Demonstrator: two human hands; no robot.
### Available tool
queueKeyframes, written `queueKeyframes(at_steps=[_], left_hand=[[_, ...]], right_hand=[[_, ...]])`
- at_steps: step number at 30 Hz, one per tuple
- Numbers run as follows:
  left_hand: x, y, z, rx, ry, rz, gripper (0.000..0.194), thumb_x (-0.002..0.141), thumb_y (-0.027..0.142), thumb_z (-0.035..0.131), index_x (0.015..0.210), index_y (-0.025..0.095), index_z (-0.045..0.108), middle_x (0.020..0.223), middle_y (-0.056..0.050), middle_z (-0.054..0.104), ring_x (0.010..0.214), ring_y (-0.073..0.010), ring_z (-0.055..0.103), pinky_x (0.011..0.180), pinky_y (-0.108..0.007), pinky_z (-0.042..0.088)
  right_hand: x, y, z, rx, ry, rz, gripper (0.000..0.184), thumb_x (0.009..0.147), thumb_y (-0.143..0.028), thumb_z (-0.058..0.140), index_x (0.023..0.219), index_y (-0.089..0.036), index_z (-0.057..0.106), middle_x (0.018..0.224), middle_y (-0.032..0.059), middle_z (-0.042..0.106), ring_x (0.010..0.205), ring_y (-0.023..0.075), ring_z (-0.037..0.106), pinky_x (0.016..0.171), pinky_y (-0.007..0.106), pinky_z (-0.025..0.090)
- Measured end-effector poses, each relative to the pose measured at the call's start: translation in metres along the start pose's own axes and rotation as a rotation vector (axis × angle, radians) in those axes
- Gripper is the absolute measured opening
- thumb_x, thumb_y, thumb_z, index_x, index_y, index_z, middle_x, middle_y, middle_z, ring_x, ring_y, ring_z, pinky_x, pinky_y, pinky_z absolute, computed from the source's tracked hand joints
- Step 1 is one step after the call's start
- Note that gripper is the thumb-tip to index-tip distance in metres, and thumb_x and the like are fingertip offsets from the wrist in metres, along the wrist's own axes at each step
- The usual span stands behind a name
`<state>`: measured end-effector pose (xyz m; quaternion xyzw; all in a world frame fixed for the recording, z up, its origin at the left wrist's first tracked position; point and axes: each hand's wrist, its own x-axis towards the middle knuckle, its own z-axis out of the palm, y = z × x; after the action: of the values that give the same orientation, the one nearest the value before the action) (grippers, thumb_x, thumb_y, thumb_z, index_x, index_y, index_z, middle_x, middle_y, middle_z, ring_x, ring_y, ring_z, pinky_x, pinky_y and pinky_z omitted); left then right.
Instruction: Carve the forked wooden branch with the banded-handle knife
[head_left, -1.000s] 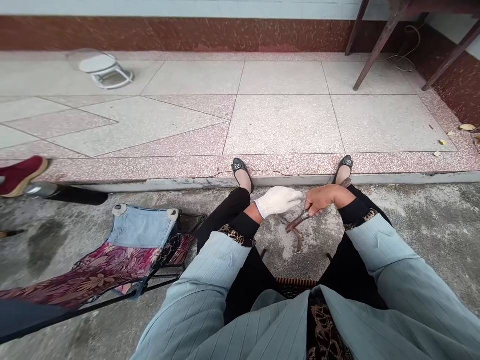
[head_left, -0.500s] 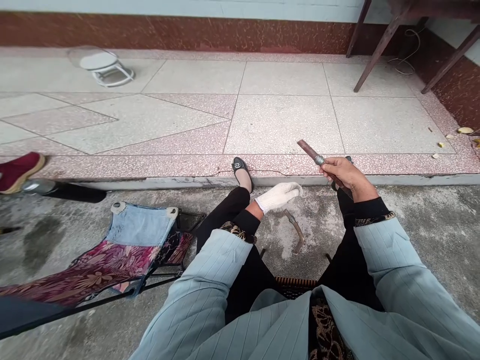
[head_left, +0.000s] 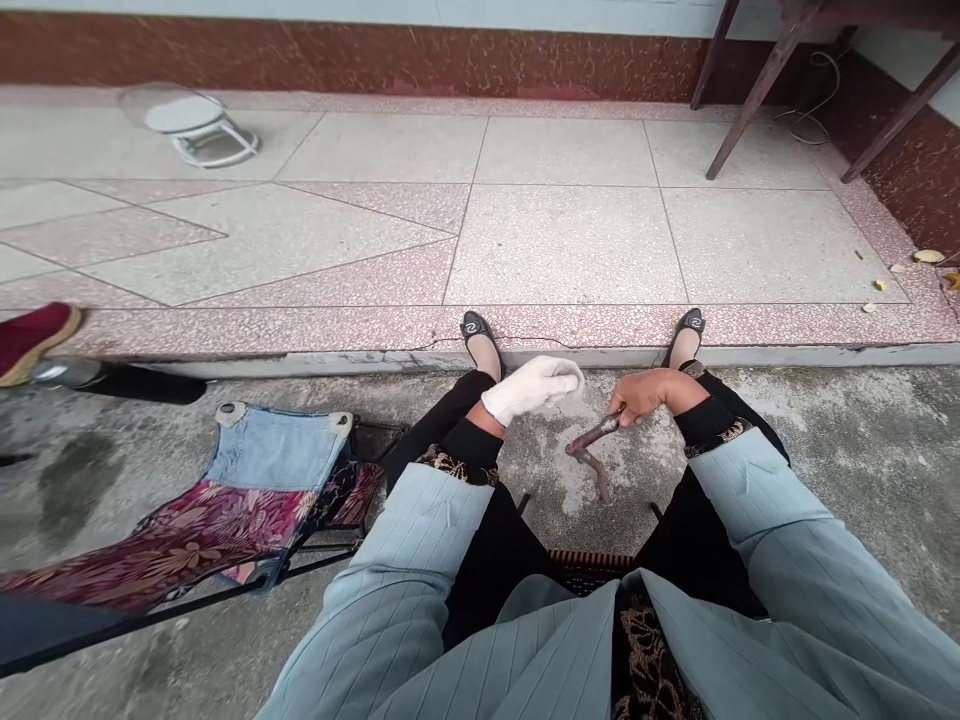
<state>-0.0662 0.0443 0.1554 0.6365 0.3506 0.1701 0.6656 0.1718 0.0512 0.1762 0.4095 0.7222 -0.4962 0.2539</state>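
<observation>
My right hand [head_left: 643,394] is closed round a brown stick [head_left: 594,434] that points down and to the left. A band of wire wound round the stick shows just by my fingers. Below, on the concrete, lies a short curved piece of branch [head_left: 600,480]; the stick's lower end overlaps it in view, and I cannot tell whether they touch. My left hand [head_left: 534,390], in a white knitted glove, is held with its fingers curled, a little left of the stick and apart from it. What those fingers hold, if anything, is too small to make out.
A folding chair [head_left: 225,510] with denim and floral cloth stands at my left. Beyond it are a dark cylinder [head_left: 150,381] and a red shoe [head_left: 37,335]. A low step [head_left: 360,362] crosses ahead, with a white stool [head_left: 187,115] and a wooden table's leg [head_left: 757,95] on the tiles.
My right hand has swung down and to the left, turning the stick from pointing up to pointing down over the curved branch. My gloved left hand has shifted slightly left.
</observation>
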Motion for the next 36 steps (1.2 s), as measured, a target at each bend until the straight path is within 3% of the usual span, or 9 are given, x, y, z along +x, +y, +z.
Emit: queueKeyframes(at_steps=[4, 8, 13, 17, 22, 27, 30, 33, 36], left_hand=[[0.005, -0.007, -0.007, -0.035, 0.179, 0.042, 0.025, 0.084, 0.040, 0.062, 0.084, 0.015, 0.060, 0.071, 0.001, 0.056, 0.049, -0.0054, 0.036, 0.047, -0.021, 0.033], [0.013, -0.013, 0.005, 0.141, 0.144, 0.032, 0.025, 0.090, 0.039, 0.055, 0.089, 0.015, 0.063, 0.065, 0.003, 0.051, 0.055, -0.0088, 0.043, 0.054, -0.021, 0.037], [0.021, -0.017, 0.032, 0.274, -0.064, 0.006, 0.036, 0.097, 0.046, 0.048, 0.095, 0.016, 0.067, 0.070, 0.001, 0.056, 0.058, -0.0100, 0.048, 0.057, -0.023, 0.039], [0.020, -0.014, 0.041, 0.234, -0.170, 0.016, 0.039, 0.095, 0.051, 0.053, 0.093, 0.015, 0.070, 0.062, 0.000, 0.055, 0.053, -0.0114, 0.046, 0.054, -0.026, 0.040], [0.012, -0.009, 0.036, 0.189, -0.244, 0.020, 0.040, 0.090, 0.054, 0.061, 0.087, 0.016, 0.072, 0.060, -0.001, 0.055, 0.052, -0.0114, 0.048, 0.053, -0.025, 0.042], [0.007, -0.013, 0.022, 0.070, -0.135, 0.019, 0.038, 0.092, 0.052, 0.059, 0.089, 0.015, 0.067, 0.065, 0.001, 0.055, 0.052, -0.0087, 0.044, 0.053, -0.022, 0.040], [0.007, -0.014, 0.010, 0.076, 0.029, 0.025, 0.029, 0.091, 0.043, 0.060, 0.086, 0.015, 0.065, 0.062, 0.003, 0.050, 0.052, -0.0082, 0.043, 0.052, -0.021, 0.038], [0.010, -0.016, 0.002, 0.043, 0.144, 0.057, 0.026, 0.090, 0.039, 0.059, 0.084, 0.015, 0.063, 0.065, 0.002, 0.052, 0.053, -0.0079, 0.043, 0.053, -0.021, 0.038], [0.017, -0.019, 0.005, 0.083, 0.206, 0.095, 0.028, 0.090, 0.041, 0.058, 0.088, 0.014, 0.064, 0.072, 0.000, 0.057, 0.059, -0.0093, 0.047, 0.056, -0.021, 0.039]], right_hand=[[-0.029, 0.008, -0.005, 0.200, -0.102, -0.309, 0.036, 0.087, -0.036, 0.075, 0.117, -0.016, 0.077, 0.088, 0.0035, 0.076, 0.078, 0.0156, 0.066, 0.068, 0.024, 0.046], [-0.058, 0.030, -0.013, 0.691, 0.363, -0.584, 0.041, 0.084, -0.050, 0.077, 0.098, -0.012, 0.074, 0.087, 0.0069, 0.072, 0.067, 0.0124, 0.061, 0.058, 0.023, 0.042], [-0.044, 0.044, -0.018, 0.898, 0.863, -0.401, 0.024, 0.083, -0.036, 0.074, 0.088, -0.013, 0.068, 0.077, 0.0035, 0.065, 0.060, 0.0098, 0.051, 0.055, 0.022, 0.040], [-0.022, 0.051, -0.025, 0.605, 1.008, -0.040, 0.020, 0.089, -0.025, 0.063, 0.102, -0.012, 0.071, 0.082, 0.0063, 0.069, 0.067, 0.0147, 0.059, 0.062, 0.025, 0.044], [-0.009, 0.036, -0.022, -0.079, 0.705, 0.296, 0.032, 0.098, -0.027, 0.056, 0.121, -0.013, 0.074, 0.115, 0.0165, 0.073, 0.104, 0.0293, 0.066, 0.081, 0.034, 0.046], [0.003, 0.009, -0.006, -0.132, 0.274, 0.226, 0.014, 0.091, -0.019, 0.071, 0.082, -0.013, 0.079, 0.084, 0.0145, 0.075, 0.076, 0.0234, 0.068, 0.069, 0.030, 0.045], [-0.003, 0.005, -0.002, -0.050, 0.051, 0.055, 0.012, 0.088, -0.019, 0.074, 0.077, -0.014, 0.077, 0.069, 0.0057, 0.071, 0.064, 0.0164, 0.063, 0.062, 0.025, 0.044], [-0.024, 0.009, -0.003, 0.159, -0.093, -0.313, 0.021, 0.086, -0.031, 0.073, 0.096, -0.013, 0.079, 0.075, 0.0026, 0.071, 0.066, 0.0138, 0.060, 0.062, 0.024, 0.044], [-0.047, 0.014, -0.006, 0.450, 0.178, -0.530, 0.041, 0.083, -0.045, 0.074, 0.109, -0.013, 0.076, 0.085, 0.0036, 0.071, 0.069, 0.0132, 0.059, 0.064, 0.025, 0.046]])
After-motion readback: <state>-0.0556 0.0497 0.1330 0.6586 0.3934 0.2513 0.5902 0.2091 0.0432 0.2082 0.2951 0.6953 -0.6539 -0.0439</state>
